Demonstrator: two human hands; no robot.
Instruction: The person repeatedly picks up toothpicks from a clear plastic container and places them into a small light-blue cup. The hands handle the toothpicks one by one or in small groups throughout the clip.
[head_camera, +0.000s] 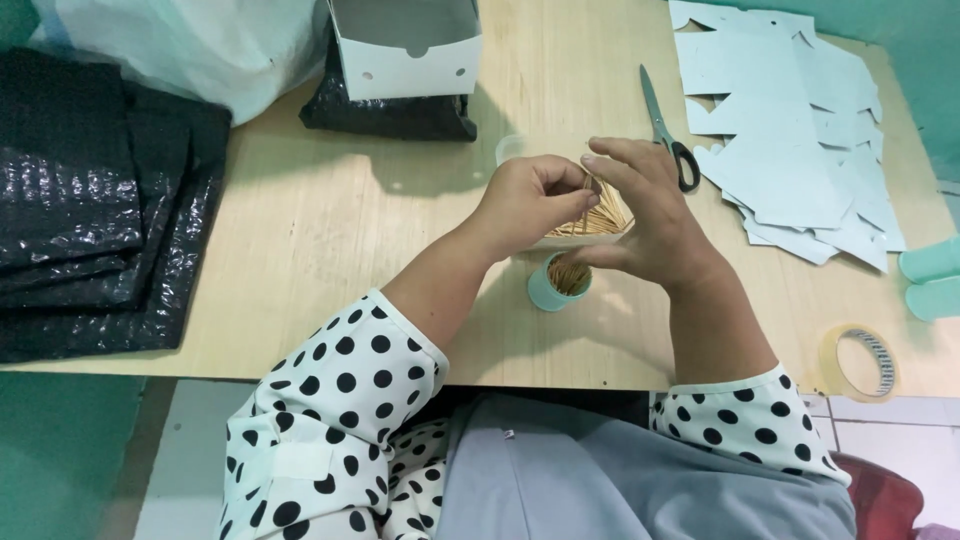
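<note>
My left hand and my right hand meet above the middle of a pale wooden table. Between them is a bundle of thin wooden toothpicks; both hands pinch at it, over a shallow clear container that is mostly hidden behind the hands. Just below the hands stands a small mint-green round tub, upright and packed with toothpicks. My right thumb rests close to the tub's rim.
Scissors lie right of the hands. Flat pale-blue cardboard cut-outs are piled at the right. A white open box sits on a black bag at the back. Black bubble bags stack at the left. A tape roll and mint-green tubs lie at the right edge.
</note>
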